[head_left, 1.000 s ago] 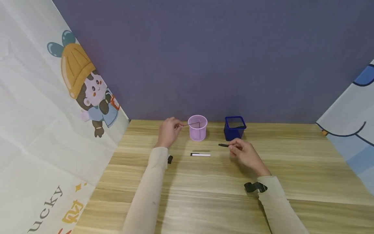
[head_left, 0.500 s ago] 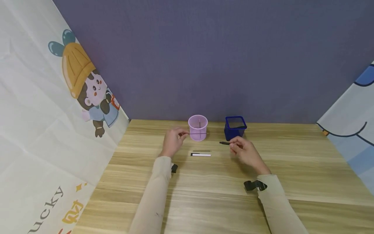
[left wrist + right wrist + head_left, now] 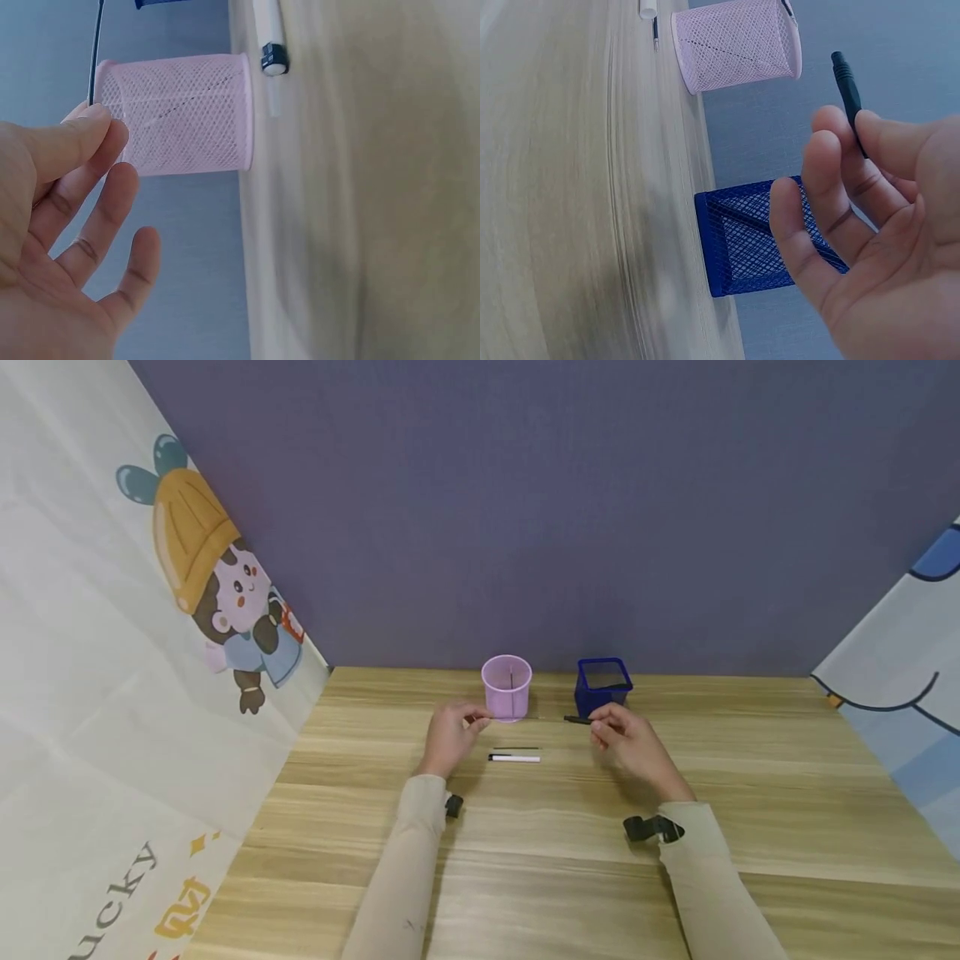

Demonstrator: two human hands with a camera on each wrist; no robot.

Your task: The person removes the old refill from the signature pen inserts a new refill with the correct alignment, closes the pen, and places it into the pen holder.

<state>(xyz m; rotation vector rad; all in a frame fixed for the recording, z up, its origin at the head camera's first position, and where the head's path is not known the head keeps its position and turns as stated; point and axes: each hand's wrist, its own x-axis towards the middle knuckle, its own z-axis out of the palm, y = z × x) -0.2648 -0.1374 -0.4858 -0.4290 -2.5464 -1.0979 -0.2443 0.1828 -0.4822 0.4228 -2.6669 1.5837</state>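
My left hand (image 3: 452, 735) pinches a thin dark pen refill (image 3: 95, 52) between thumb and fingertips, the other fingers spread. In the head view it lies level across the base of the pink mesh pen holder (image 3: 507, 697). My right hand (image 3: 628, 743) pinches a short black pen barrel (image 3: 847, 86) with a ridged end that points left toward the refill. A gap separates the two pieces. Below them on the table lie another thin refill (image 3: 516, 747) and a white pen (image 3: 517, 759) with a dark band at one end.
A square blue mesh pen holder (image 3: 602, 689) stands behind my right hand with a dark stick inside. The pink holder also has a thin rod in it. Behind the wooden table (image 3: 540, 860) rises a grey-blue panel (image 3: 555, 510).
My left hand has come down and to the right, bringing the refill from the pink holder's mouth to level with the black barrel. My right hand has risen slightly.
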